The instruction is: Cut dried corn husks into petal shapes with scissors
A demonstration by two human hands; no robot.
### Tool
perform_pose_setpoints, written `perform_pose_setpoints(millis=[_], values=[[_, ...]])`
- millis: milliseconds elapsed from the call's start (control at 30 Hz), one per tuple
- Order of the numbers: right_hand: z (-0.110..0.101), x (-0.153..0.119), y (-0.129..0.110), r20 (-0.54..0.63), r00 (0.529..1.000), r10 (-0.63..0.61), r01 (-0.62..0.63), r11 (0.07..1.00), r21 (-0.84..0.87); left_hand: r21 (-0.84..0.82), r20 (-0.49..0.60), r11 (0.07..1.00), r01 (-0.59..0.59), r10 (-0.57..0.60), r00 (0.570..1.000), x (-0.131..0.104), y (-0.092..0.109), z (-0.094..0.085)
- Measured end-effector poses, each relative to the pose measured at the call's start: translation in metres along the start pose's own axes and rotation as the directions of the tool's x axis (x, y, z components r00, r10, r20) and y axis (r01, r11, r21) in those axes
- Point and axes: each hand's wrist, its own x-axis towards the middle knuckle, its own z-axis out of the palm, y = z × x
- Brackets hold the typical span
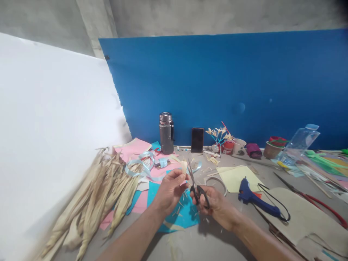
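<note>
Pale strip [184, 168]: thin, narrow and husk-like, upright just left of the scissors' [193, 179] blades; its lower end is hidden by fingers.
Left hand [173, 185]: thumb and fingers pinched on the strip.
Right hand [213, 203]: curled round the scissors' looped black handles.
Blades: slim, metal, pointing up, slightly parted; whether they touch the strip, I cannot tell.
Blue sheet [191, 214]: flat, smooth, below the scissors, flecked with pale scraps [174, 227], partly covered by the left forearm [141, 224].
Ribbon [131, 170]: glossy, light blue, looped, left of the scissors.
Dry husks [92, 199]: long, wrinkled, fibrous, heaped farther left of the scissors.
Glue gun [247, 194]: blue plastic, right of the scissors.
Flask [166, 136]: grey, cylindrical, behind the scissors.
Red-handled tool [312, 199]: far right of the scissors, its handle running to the view's edge.
</note>
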Motion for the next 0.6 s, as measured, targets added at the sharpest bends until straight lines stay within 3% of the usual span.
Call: perform_pose_setpoints(millis=[367,600], values=[[-0.001,0.002,0.009,-0.093,0.989,-0.113,0.086,0.963,-0.256,0.004,-0.053,0.999,0.033,-0.033,0.998,0.001,-0.01,0.004],[0.0,0.004,0.014,-0.093,0.986,-0.141,0.118,0.969,-0.218,-0.018,-0.096,0.998,0.057,-0.059,0.994,0.001,-0.014,0.004]])
